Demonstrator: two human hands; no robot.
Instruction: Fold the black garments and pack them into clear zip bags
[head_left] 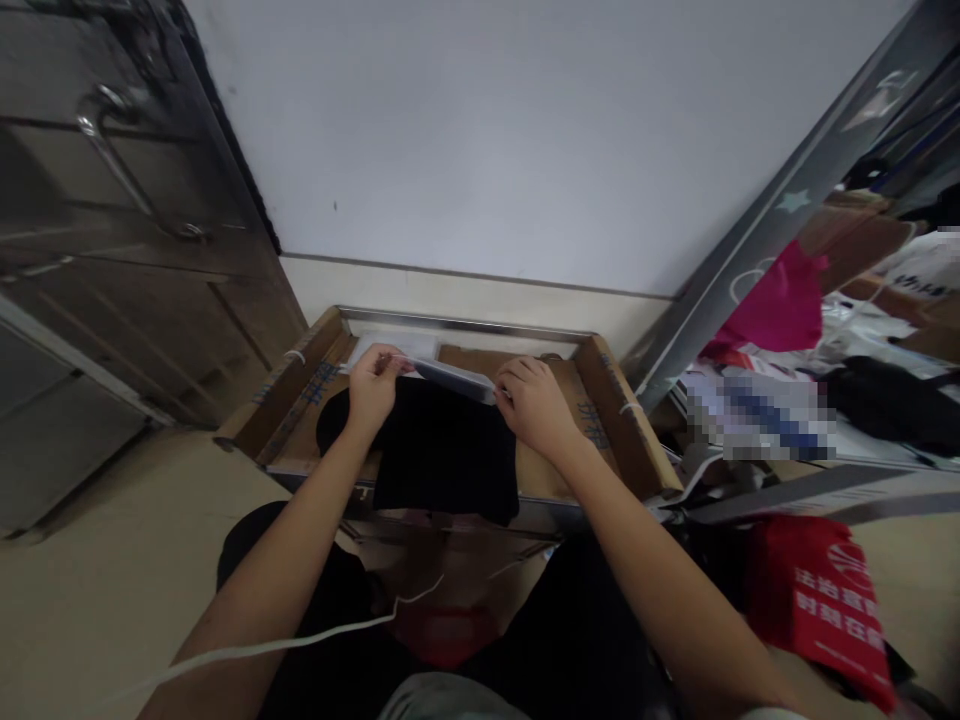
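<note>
Between my hands, above the black cloth, is a thin, flat, greyish plastic sheet (454,380) with a pale edge; its exact kind is unclear. My left hand (373,385) is closed, pinching the sheet's left end between thumb and fingers. At the opposite end, my right hand (534,402) grips the corner with bent fingers. Beneath them a folded black cloth (450,455) lies over the cardboard-lined tray (559,478), and its near part hangs over the front edge. Behind my left hand, a pale, thin plastic stack (409,345) rests at the back of the tray.
Raised cardboard sides (626,420) bound the tray, which stands against a white wall (480,150). A metal door (112,230) is at left. On the right, a cluttered shelf (862,390) sits above a red bag (825,600). A white cord (300,640) crosses my left forearm.
</note>
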